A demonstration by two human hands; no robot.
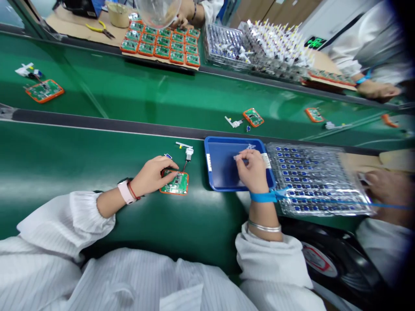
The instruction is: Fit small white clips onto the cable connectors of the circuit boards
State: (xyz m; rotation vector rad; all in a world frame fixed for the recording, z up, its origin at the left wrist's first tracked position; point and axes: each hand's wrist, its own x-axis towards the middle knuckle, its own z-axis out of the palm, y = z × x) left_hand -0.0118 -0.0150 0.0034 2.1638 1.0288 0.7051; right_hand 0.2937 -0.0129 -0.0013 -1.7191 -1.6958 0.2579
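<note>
My left hand point(152, 175) lies at the left side of a green circuit board point(180, 184) in an orange frame, gripping its edge with the thumb over the top. A thin dark and red wire runs from the board to a small motor with a white housing point(189, 153). Beside that are a white strip with a yellow bit point(183, 145) and a small blue part point(167, 156), partly behind my fingers. Over the blue tray point(223, 186), my right hand point(254, 170) pinches a small whitish, see-through piece point(236, 157). A few similar small pieces point(251, 147) lie in the tray's far corner.
Right of the tray sits a clear blister tray point(311, 179) of blue-ended parts, with another person's hand point(387, 190) beyond. Boards with attached parts, such as one circuit board point(45, 90), lie on the green belt point(145, 95). Across it are stacked boards point(162, 45) and pliers point(100, 29).
</note>
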